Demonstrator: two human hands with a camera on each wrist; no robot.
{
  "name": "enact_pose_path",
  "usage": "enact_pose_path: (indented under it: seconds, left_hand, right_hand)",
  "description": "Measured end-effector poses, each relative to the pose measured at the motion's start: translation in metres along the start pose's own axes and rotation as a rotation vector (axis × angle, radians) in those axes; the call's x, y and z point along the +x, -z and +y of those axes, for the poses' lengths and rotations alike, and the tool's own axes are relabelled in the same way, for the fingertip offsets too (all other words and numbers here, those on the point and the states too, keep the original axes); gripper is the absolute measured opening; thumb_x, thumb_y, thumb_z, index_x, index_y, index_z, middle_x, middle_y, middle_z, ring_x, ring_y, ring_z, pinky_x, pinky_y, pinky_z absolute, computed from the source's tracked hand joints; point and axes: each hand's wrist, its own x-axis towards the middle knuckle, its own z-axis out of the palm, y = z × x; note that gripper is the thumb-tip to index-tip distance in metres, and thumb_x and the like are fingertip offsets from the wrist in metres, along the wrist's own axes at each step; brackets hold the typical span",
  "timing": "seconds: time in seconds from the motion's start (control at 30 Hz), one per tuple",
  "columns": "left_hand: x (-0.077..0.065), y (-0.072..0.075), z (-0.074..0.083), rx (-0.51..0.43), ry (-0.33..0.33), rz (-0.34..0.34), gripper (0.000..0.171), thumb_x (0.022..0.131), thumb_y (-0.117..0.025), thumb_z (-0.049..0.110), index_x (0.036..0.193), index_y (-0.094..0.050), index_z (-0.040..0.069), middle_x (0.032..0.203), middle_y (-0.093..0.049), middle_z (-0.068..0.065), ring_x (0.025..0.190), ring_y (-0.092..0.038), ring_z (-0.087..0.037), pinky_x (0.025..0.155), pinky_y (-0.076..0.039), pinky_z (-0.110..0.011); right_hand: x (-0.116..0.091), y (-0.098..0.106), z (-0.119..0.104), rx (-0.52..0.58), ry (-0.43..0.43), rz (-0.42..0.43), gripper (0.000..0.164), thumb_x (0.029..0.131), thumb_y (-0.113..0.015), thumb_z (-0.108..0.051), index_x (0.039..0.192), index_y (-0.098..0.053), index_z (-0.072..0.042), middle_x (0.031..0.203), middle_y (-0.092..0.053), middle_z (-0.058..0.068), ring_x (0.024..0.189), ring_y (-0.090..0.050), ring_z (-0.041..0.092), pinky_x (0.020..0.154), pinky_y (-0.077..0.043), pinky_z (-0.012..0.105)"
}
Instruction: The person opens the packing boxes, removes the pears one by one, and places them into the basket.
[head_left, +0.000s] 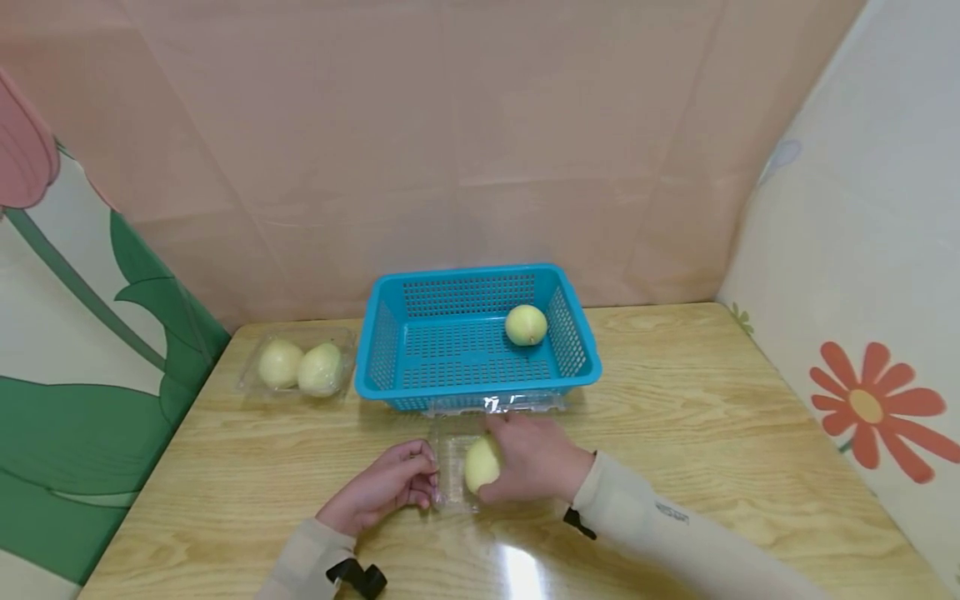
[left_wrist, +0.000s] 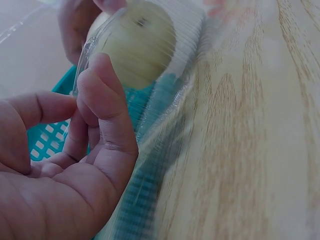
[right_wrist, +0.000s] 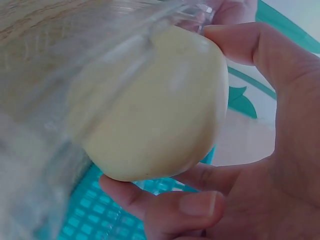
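Note:
A clear plastic clamshell box stands in front of the blue basket, its lid folded back toward the basket. My left hand is at the box's left side, thumb and finger pinching its rim. Inside the box, my right hand grips a round pale yellow-green fruit. In the right wrist view, thumb and fingers lie on opposite sides of that fruit, and clear plastic covers part of it. The left wrist view shows the fruit through the box wall.
The blue perforated basket stands at the table's back, with one similar fruit at its right end. Left of it is another clear box with two fruits. A pink backdrop rises behind the wooden table.

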Motion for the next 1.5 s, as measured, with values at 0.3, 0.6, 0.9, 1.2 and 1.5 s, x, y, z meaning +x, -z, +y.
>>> enact_pose_path:
  seconds: [0.3,0.6,0.9,1.2,1.5]
  left_hand:
    - [-0.001,0.000,-0.001,-0.005,-0.008,-0.009,0.007,0.099,-0.047,0.009,0.093,-0.049,0.009,0.085,-0.058,-0.004,0.069,-0.061,-0.012,0.062,-0.052,-0.023]
    - [-0.001,0.000,0.000,-0.007,-0.019,-0.015,0.008,0.101,-0.046,0.009,0.093,-0.048,0.009,0.085,-0.057,-0.004,0.068,-0.060,-0.011,0.062,-0.051,-0.023]
    - [-0.002,-0.001,0.000,-0.011,-0.023,-0.009,0.007,0.100,-0.047,0.010,0.094,-0.049,0.008,0.085,-0.058,-0.005,0.068,-0.060,-0.012,0.062,-0.052,-0.023]
    - [-0.004,0.000,0.000,0.012,-0.029,-0.001,0.009,0.101,-0.044,0.009,0.093,-0.048,0.007,0.086,-0.057,-0.006,0.070,-0.061,-0.013,0.063,-0.052,-0.024]
    - [-0.003,0.001,0.001,0.014,-0.030,0.002,0.011,0.101,-0.043,0.006,0.091,-0.047,0.008,0.083,-0.057,-0.006,0.067,-0.059,-0.012,0.062,-0.052,-0.023]
  right_hand:
    - [-0.009,0.011,0.007,0.008,0.004,0.040,0.072,0.066,-0.079,-0.053,0.119,-0.064,-0.006,0.089,-0.063,-0.001,0.071,-0.055,0.013,0.061,-0.047,0.033]
    - [-0.023,0.030,0.012,0.029,0.018,0.036,0.063,0.067,-0.078,-0.051,0.114,-0.062,-0.011,0.080,-0.060,-0.008,0.069,-0.052,0.010,0.054,-0.043,0.029]
    - [-0.037,0.036,0.025,-0.014,0.073,0.067,0.059,0.066,-0.079,-0.052,0.109,-0.063,-0.016,0.084,-0.058,-0.008,0.069,-0.049,0.007,0.053,-0.041,0.025]
    - [-0.050,0.053,0.036,0.048,0.064,0.004,0.058,0.066,-0.080,-0.052,0.108,-0.063,-0.015,0.082,-0.056,-0.010,0.067,-0.048,0.007,0.051,-0.040,0.026]
    - [-0.058,0.064,0.050,0.026,0.031,-0.042,0.059,0.066,-0.080,-0.053,0.108,-0.064,-0.014,0.079,-0.055,-0.012,0.064,-0.048,0.006,0.050,-0.040,0.026]
